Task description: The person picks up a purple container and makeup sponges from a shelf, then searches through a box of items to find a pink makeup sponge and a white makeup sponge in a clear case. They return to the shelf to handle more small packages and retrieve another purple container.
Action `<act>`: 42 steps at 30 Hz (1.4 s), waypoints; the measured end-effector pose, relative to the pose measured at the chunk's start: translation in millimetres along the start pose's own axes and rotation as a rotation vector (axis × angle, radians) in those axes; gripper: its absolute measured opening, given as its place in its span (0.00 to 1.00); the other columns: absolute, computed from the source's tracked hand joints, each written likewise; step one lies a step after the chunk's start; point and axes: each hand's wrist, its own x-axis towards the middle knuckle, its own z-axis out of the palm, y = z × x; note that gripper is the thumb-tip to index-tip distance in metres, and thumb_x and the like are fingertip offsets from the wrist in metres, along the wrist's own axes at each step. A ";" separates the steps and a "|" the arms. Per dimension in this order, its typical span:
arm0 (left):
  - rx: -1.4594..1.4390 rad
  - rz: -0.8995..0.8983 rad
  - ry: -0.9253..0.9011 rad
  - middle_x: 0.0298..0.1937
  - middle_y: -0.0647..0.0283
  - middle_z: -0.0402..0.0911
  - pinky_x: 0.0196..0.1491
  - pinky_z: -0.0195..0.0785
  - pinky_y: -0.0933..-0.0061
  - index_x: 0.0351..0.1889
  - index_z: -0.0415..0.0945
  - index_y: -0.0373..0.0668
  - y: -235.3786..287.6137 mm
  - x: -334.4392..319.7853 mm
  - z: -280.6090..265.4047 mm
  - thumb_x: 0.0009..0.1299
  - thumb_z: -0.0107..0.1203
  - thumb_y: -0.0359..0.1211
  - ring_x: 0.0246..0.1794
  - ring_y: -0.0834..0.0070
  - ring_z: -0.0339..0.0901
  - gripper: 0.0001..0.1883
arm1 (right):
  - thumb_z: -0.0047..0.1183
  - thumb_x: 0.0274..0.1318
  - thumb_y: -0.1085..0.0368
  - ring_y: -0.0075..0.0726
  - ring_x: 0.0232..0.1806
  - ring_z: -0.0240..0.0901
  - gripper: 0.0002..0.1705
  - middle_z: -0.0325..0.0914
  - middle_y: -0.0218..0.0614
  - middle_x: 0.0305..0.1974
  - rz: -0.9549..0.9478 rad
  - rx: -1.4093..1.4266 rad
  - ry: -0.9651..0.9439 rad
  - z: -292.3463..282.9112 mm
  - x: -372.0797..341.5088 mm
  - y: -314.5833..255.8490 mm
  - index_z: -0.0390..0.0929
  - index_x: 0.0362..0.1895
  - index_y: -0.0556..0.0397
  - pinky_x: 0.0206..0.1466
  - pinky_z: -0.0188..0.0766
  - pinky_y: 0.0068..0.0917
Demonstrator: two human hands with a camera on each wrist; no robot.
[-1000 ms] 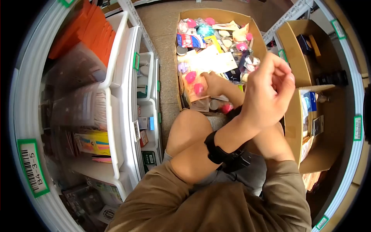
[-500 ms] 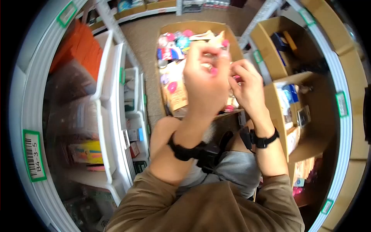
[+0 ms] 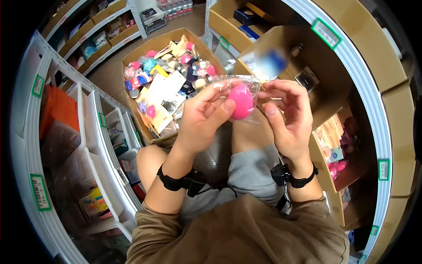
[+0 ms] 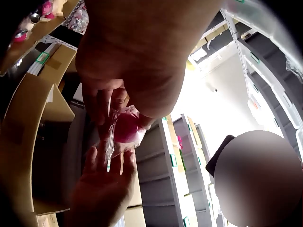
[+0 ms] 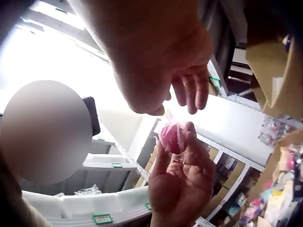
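Note:
A bright pink egg-shaped item (image 3: 241,101) in a clear plastic bag (image 3: 251,115) is held up in front of the body. The left hand (image 3: 203,118) pinches it from the left, thumb on the pink surface and fingers behind. On the other side, the right hand (image 3: 288,115) has its fingers loosely bent beside the bag's edge; whether they touch the plastic is unclear in the head view. In the right wrist view the right hand (image 5: 161,61) is apart from the pink item (image 5: 171,137), which rests in the left hand's fingers (image 5: 190,135).
A cardboard box (image 3: 165,140) full of packets and pink items stands on the floor ahead. White drawers (image 3: 110,193) line the left; shelving with cardboard bins (image 3: 327,176) stands close on the right. Bottles (image 3: 178,9) are at the back.
The view has turned right. The hands, crossed a second ago with one in the box, are now side by side above the lap, the left gripping the bagged pink item.

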 end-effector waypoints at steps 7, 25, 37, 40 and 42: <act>0.111 -0.035 -0.171 0.58 0.52 0.79 0.58 0.76 0.71 0.69 0.65 0.33 -10.7 -3.3 38.3 0.70 0.60 0.18 0.58 0.70 0.80 0.29 | 0.75 0.46 0.63 0.31 0.43 0.78 0.35 0.81 0.36 0.48 0.097 -0.338 -0.145 -40.4 -31.2 -25.4 0.75 0.60 0.52 0.45 0.76 0.26; 0.461 0.002 -0.067 0.51 0.58 0.85 0.37 0.69 0.84 0.54 0.73 0.37 -59.4 16.6 35.8 0.78 0.55 0.30 0.38 0.77 0.84 0.11 | 0.56 0.53 0.60 0.55 0.38 0.83 0.08 0.85 0.46 0.32 0.737 -1.932 0.043 -282.9 -188.1 -57.8 0.85 0.31 0.46 0.43 0.79 0.48; 0.925 0.011 0.532 0.41 0.60 0.84 0.40 0.76 0.75 0.46 0.78 0.35 6.8 26.0 -79.5 0.72 0.61 0.30 0.36 0.73 0.86 0.10 | 0.55 0.64 0.58 0.65 0.58 0.70 0.26 0.75 0.57 0.56 0.624 -1.739 0.092 -283.4 -186.6 -47.2 0.71 0.62 0.58 0.61 0.68 0.51; 1.185 -0.072 0.705 0.38 0.57 0.87 0.44 0.77 0.70 0.42 0.82 0.36 22.5 20.9 -139.7 0.69 0.62 0.33 0.37 0.70 0.87 0.10 | 0.52 0.67 0.65 0.59 0.57 0.71 0.16 0.75 0.49 0.54 0.233 -1.480 0.204 -244.7 -174.2 -47.8 0.74 0.54 0.59 0.62 0.67 0.45; 1.464 -0.149 0.638 0.39 0.54 0.88 0.47 0.77 0.66 0.41 0.83 0.37 16.1 20.0 -192.9 0.66 0.64 0.35 0.41 0.64 0.87 0.12 | 0.53 0.65 0.69 0.56 0.55 0.73 0.10 0.76 0.49 0.51 0.114 -1.314 0.131 -231.4 -170.4 -36.5 0.76 0.48 0.61 0.61 0.67 0.43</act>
